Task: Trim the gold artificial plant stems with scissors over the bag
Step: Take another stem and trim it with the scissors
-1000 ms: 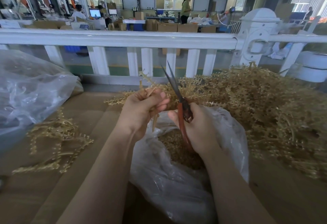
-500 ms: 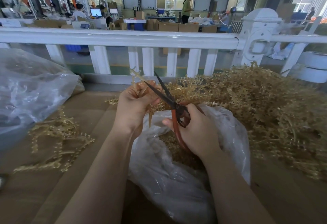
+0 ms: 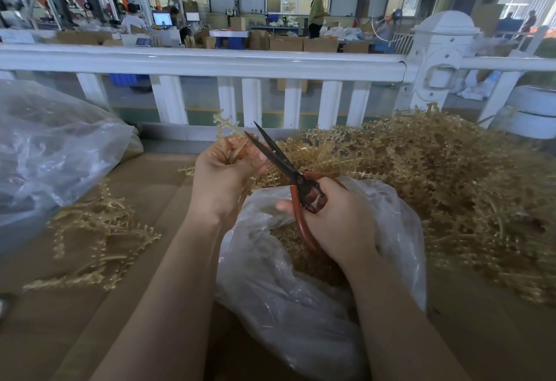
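Observation:
My left hand (image 3: 221,179) grips a small bunch of gold plant stems (image 3: 226,132) above the open clear plastic bag (image 3: 301,305). My right hand (image 3: 337,221) holds red-handled scissors (image 3: 281,161) by the handles. The dark blades are slightly apart and point up-left, their tips right beside the stems at my left fingers. Gold trimmings lie inside the bag under my right hand.
A big heap of gold stems (image 3: 436,188) fills the right of the cardboard-covered table (image 3: 144,188). A smaller pile of stems (image 3: 96,236) lies at left, below a large clear bag (image 3: 51,152). A white railing (image 3: 210,64) runs behind the table.
The scissors swung from near upright to pointing up-left and their blades opened, then narrowed at the stems. My left hand rose slightly with the bunch.

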Tool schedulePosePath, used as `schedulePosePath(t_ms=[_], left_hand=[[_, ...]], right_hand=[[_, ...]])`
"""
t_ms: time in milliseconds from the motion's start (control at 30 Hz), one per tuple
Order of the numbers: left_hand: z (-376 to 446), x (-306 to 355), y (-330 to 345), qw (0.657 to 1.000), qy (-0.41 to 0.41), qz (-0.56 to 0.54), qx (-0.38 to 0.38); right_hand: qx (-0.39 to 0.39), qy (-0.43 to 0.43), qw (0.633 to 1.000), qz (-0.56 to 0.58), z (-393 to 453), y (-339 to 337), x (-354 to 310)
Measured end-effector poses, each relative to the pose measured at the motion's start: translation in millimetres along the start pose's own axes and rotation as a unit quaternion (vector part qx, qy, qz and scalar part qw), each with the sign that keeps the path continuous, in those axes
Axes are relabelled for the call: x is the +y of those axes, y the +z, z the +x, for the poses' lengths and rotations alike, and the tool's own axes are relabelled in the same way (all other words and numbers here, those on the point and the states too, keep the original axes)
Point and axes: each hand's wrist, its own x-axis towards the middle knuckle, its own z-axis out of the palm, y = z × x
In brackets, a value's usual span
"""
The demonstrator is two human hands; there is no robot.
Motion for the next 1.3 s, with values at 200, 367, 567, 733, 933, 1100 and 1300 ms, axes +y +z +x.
schedulePosePath(t_ms=[200,367,567,733,933,1100,1300], left_hand=[[1.4,0.0,-2.3,1.000,-0.008,0.015,0.008],[1.0,1.2,-4.0,0.999,-0.024,0.027,0.011],[-0.3,2.6,-5.0,0.999,-0.027,0.041,0.002],[-0.1,1.7,-5.1,0.998,-0.038,0.051,-0.009],[-0.4,3.3,-5.2,0.997,-0.039,0.050,-0.034],[-0.8,1.6,-2.5,0.997,-0.027,0.064,-0.035],[-1.2,2.4,-4.7,0.997,-0.022,0.062,-0.042]], right_hand=[[0.008,-0.008,1.000,0.001,0.1,1.0,2.2],[0.013,-0.019,1.000,0.010,-0.1,0.1,1.9],[0.017,-0.028,0.999,0.009,0.1,0.6,3.6],[0.015,-0.036,0.999,0.012,-1.3,3.0,5.4],[-0.007,-0.027,0.999,0.018,-1.5,1.4,4.0],[-0.002,-0.040,0.999,0.017,-1.6,0.1,1.8],[0.002,-0.036,0.999,0.003,-0.6,-2.1,0.7]])
